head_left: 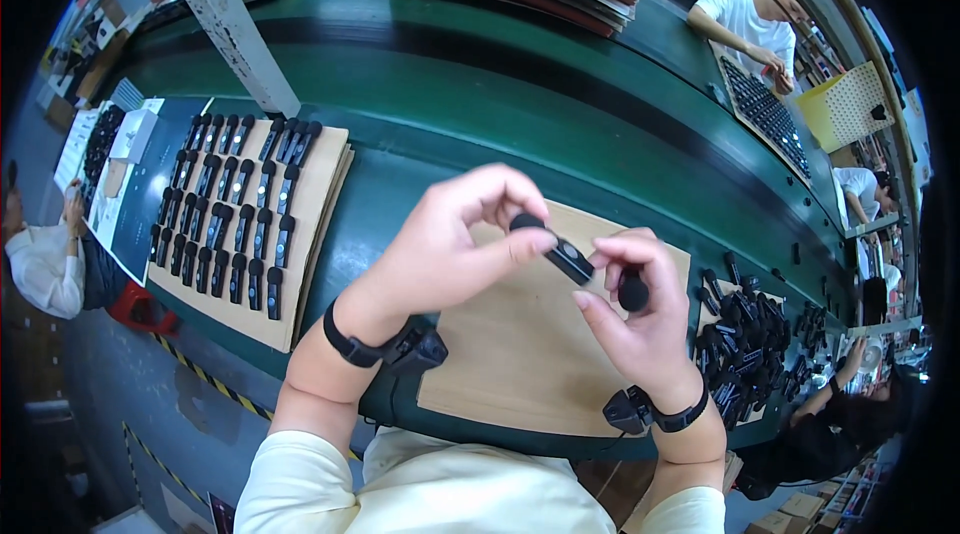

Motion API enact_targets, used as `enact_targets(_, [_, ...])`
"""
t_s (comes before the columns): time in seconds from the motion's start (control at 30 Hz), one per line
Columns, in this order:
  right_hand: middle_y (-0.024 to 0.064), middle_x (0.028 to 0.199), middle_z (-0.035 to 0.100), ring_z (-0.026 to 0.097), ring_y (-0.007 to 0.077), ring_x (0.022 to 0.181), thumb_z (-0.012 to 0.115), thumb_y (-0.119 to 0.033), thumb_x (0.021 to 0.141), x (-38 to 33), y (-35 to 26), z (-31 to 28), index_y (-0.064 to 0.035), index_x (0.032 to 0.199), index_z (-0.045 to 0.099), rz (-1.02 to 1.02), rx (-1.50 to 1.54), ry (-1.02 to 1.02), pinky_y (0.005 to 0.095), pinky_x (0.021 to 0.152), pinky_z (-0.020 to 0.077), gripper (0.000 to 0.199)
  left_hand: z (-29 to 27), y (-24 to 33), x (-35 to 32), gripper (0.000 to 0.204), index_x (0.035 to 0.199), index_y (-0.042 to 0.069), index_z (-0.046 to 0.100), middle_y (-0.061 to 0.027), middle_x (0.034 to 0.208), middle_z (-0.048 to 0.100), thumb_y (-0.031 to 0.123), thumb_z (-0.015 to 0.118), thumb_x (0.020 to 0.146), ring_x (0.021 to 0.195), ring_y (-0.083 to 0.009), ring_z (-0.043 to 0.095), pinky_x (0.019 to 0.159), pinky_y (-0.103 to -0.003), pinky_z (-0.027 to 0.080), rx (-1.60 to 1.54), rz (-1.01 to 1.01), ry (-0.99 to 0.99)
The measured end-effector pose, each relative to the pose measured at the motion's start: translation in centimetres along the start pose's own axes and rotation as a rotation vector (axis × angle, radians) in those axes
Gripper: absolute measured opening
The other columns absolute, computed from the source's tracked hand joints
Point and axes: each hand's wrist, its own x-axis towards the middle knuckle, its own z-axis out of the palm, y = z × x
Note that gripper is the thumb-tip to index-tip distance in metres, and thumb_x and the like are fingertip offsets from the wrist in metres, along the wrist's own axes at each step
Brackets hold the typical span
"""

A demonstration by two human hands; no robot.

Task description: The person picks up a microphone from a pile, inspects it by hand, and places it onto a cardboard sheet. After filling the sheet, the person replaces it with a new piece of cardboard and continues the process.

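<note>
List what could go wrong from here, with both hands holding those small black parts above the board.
1. The small black piece is pinched only at the fingertips of the left hand and right hand; it might slip onto the wooden board.
2. The right hand also cups a black round cap, which could drop.
3. A dropped part may roll into the loose black pile and get lost.

Below both grips, the wooden board (520, 354) lies bare, so there is open room to come down. Left of the left grip (450, 239), rows of black parts (235, 204) cover a cardboard sheet (320, 204). Right of the right grip (640, 309), a heap of black parts (750, 344) crowds the bench (480, 104); beyond, the bench is open.
</note>
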Motion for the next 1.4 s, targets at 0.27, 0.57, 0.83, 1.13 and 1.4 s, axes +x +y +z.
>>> enact_targets(0.27, [0.0081,0.108,0.058,0.059,0.0134,0.095,0.061,0.007,0.091,-0.7,2.5,0.2,-0.0002,0.120,0.053,0.136,0.114,-0.048,0.0259,0.082,0.0490,0.031,-3.2,-4.5,2.3,0.022,0.107,-0.001,0.062,-0.0021,0.094,0.065,0.000,0.072,0.087,0.084,-0.0065,0.061,0.075,-0.022,0.051,-0.128,-0.186,0.164])
enact_targets(0.57, [0.0092,0.109,0.066,0.066,0.0147,0.102,0.064,0.003,0.093,-0.3,1.8,-0.6,-0.0008,0.124,0.048,0.292,0.078,-0.212,0.0268,0.086,0.0509,0.035,-2.6,-9.4,3.5,0.019,0.101,-0.003,0.065,-0.0035,0.084,0.067,0.007,0.072,0.086,0.074,-0.0074,0.061,0.069,-0.022,0.051,0.250,-0.391,0.137])
enact_targets(0.83, [0.0078,0.103,0.067,0.066,0.0141,0.098,0.063,0.003,0.093,-0.8,2.4,-0.3,-0.0018,0.121,0.049,0.383,0.197,-0.102,0.0258,0.083,0.0504,0.031,-3.0,-11.6,3.7,0.019,0.094,0.000,0.071,-0.0058,0.089,0.061,0.014,0.076,0.081,0.070,-0.0114,0.055,0.068,-0.026,0.049,0.467,-0.278,0.220])
enact_targets(1.13, [0.0041,0.102,0.062,0.062,0.0097,0.089,0.068,0.001,0.090,-0.6,2.6,-0.4,-0.0018,0.116,0.053,0.327,0.139,-0.087,0.0232,0.079,0.0478,0.030,-3.2,-12.4,3.7,0.024,0.096,0.002,0.071,-0.0083,0.093,0.059,0.019,0.077,0.080,0.077,-0.0171,0.058,0.074,-0.029,0.051,0.508,-0.316,0.234])
enact_targets(1.4, [0.0021,0.101,0.060,0.056,0.0072,0.082,0.070,0.003,0.088,-0.7,2.1,-0.4,-0.0015,0.111,0.057,0.280,0.098,-0.050,0.0211,0.072,0.0449,0.027,-2.4,-9.6,3.5,0.028,0.105,0.002,0.069,-0.0058,0.094,0.060,0.016,0.077,0.081,0.074,-0.0141,0.055,0.072,-0.027,0.049,0.532,-0.167,0.264])
